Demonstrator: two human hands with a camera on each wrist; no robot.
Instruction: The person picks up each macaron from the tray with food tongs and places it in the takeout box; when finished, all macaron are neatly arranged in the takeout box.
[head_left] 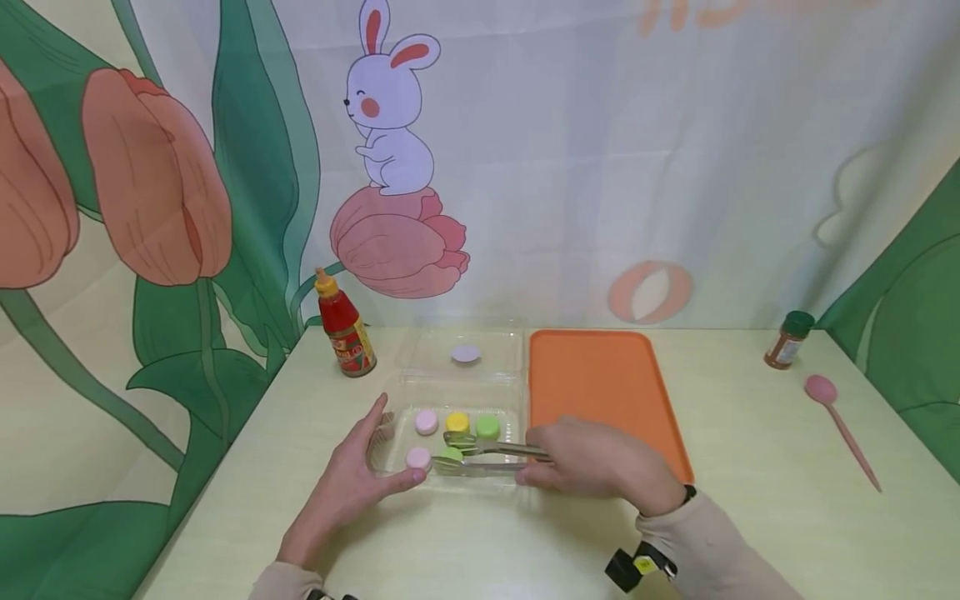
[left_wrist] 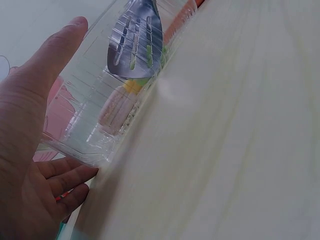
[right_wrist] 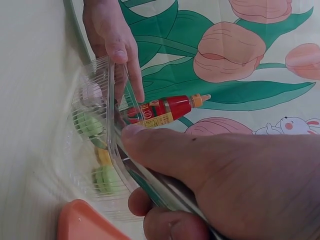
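1. The clear plastic clamshell container (head_left: 390,442) is seen open on the pale yellow-green table (head_left: 480,542), its lid laid back toward 12 o'clock. A pale lilac round disc (head_left: 466,353) lies in the lid section.
2. In the base, five small round macaron-like pieces are counted: two pink (pink round piece at 10 o'clock (head_left: 426,422), pink round piece at 7 o'clock (head_left: 418,457)), one yellow round piece (head_left: 457,422), and two green (green round piece at 1 o'clock (head_left: 487,427), light green round piece under the tongs (head_left: 452,455)).
3. The left hand (head_left: 352,479) is laid against the container's 9 o'clock wall, fingers straight and thumb on the near corner; nothing is gripped.
4. The right hand (head_left: 592,462) is closed round the handles of the slotted metal tongs (head_left: 480,457). The tong tips are set narrowly about the light green piece; a firm pinch cannot be confirmed.
5. The flat orange rectangular plastic tray (head_left: 600,383), just beside the container at 3 o'clock, carries no pieces. Judgement: work is at an early stage, with no piece yet outside the container.
6. Also counted: one red sauce bottle with yellow cap (head_left: 343,329), one brown spice jar with green lid (head_left: 787,340), one pink spoon (head_left: 838,425).
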